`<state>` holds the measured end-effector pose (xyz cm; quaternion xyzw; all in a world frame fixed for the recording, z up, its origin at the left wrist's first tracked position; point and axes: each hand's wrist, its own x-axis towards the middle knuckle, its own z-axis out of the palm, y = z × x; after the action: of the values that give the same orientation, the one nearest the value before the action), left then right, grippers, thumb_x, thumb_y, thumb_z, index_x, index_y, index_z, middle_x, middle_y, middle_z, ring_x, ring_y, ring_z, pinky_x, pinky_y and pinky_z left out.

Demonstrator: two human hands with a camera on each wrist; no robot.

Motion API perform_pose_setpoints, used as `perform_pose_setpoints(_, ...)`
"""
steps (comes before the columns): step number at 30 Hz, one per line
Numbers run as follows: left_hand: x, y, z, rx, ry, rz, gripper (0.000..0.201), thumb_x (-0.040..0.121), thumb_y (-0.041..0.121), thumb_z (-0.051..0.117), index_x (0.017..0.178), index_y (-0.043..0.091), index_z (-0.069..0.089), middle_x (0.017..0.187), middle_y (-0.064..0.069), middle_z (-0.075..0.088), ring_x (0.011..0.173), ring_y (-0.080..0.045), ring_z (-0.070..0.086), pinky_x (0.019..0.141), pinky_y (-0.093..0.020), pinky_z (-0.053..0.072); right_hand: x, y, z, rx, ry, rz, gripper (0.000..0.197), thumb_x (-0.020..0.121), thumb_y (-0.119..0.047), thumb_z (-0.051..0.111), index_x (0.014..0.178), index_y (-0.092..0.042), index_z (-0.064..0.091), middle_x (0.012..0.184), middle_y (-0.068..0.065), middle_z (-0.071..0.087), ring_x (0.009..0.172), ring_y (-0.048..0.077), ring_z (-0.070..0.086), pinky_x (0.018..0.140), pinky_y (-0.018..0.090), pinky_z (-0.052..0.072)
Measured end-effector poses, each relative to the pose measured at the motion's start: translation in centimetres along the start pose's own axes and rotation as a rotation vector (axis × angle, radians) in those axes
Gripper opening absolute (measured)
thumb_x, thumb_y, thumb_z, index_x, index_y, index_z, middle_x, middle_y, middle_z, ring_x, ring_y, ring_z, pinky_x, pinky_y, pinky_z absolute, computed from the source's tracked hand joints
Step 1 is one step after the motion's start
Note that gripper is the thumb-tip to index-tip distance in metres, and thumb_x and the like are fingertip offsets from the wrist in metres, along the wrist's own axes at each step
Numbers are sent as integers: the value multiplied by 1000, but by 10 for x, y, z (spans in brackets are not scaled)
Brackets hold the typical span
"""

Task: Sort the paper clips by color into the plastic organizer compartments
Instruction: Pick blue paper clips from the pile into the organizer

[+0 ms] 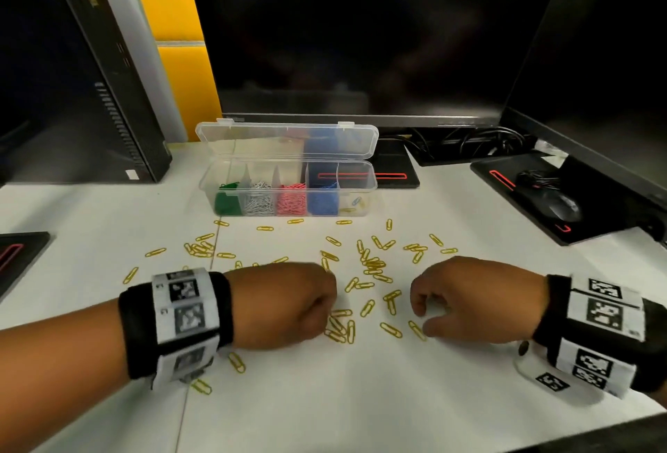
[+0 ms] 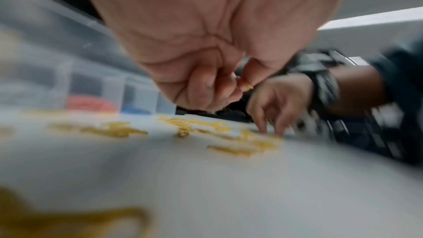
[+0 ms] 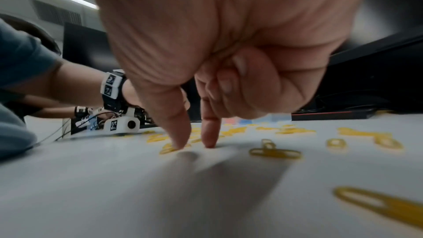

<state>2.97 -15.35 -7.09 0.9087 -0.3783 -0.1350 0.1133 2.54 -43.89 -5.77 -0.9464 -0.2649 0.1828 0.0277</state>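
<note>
Dozens of yellow wire paper clips (image 1: pixel 373 266) lie scattered on the white table (image 1: pixel 469 398) before the clear plastic five-compartment organizer (image 1: pixel 288 187); left hand (image 1: pixel 285 304) fisted, pinching yellow clips; right hand (image 1: pixel 476 299) empty, thumb and forefinger tips (image 3: pixel 209 133) on the table

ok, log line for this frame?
left hand: pinches yellow paper clips | right hand: fingertips on white table | clear plastic organizer: open

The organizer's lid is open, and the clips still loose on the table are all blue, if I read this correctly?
Not quite: the loose clips on the table are yellow, not blue, as the head view shows. The blue ones already sit in the organizer, whose lid is indeed open.
</note>
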Motion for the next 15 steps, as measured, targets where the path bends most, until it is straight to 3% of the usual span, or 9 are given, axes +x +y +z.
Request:
perform_pose_setpoints(2,1,-8,-13,-501,91,-187,10,92,24,53,83,26,55,80,10,62,68,-4,51,64,-20,43,1,-4,4,25,53,5,17,90,-50,56,97,-35,61,88,-19,56,81,1,54,68,14,35)
perform_pose_setpoints(4,-2,-13,-25,-1051,172,-379,10,96,8,54,87,12,59,77,-7,67,60,-15,55,51,-24,46,2,-9,8,40,72,24,19,90,-49,56,93,-31,61,87,-16,57,80,4,55,67,16,36)
perform_pose_setpoints(6,-9,-19,-34,-1297,209,-471,12,99,0,51,94,5,61,75,-13,63,55,-16,54,44,-22,46,2,-15,11,33,52,36,20,88,-51,59,93,-31,59,86,-17,55,80,4,53,64,15,33)
perform_pose_setpoints(8,-15,-28,-38,-1361,190,-493,14,96,-1,52,97,4,65,76,-13,59,55,-16,52,45,-23,47,3,-22,13,47,24,40,14,88,-47,60,92,-34,57,85,-18,53,80,3,52,63,15,32)
perform_pose_setpoints(10,-21,-36,-38,-1281,119,-495,13,88,7,58,91,6,70,78,-13,57,57,-16,50,49,-24,45,6,-28,11,69,-4,46,8,88,-40,59,91,-32,57,83,-16,55,76,6,53,61,15,33)
perform_pose_setpoints(11,-23,-36,-36,-1115,67,-476,11,88,11,62,89,10,73,80,-11,60,59,-16,51,52,-25,45,8,-30,10,89,-8,55,9,89,-38,57,89,-30,58,84,-11,58,74,7,53,61,15,34)
perform_pose_setpoints(13,-26,-26,-30,-515,-62,-349,8,92,26,68,96,24,75,91,5,69,72,-10,59,68,-19,49,12,-36,7,109,-20,69,20,90,-46,55,86,-26,55,86,-3,61,73,10,53,61,19,36)
perform_pose_setpoints(15,-25,-13,-25,-43,-126,-228,25,92,46,65,113,33,68,107,16,67,91,0,59,83,-13,45,14,-46,6,57,-33,74,34,91,-62,51,85,-28,47,82,-7,55,73,8,50,59,20,32)
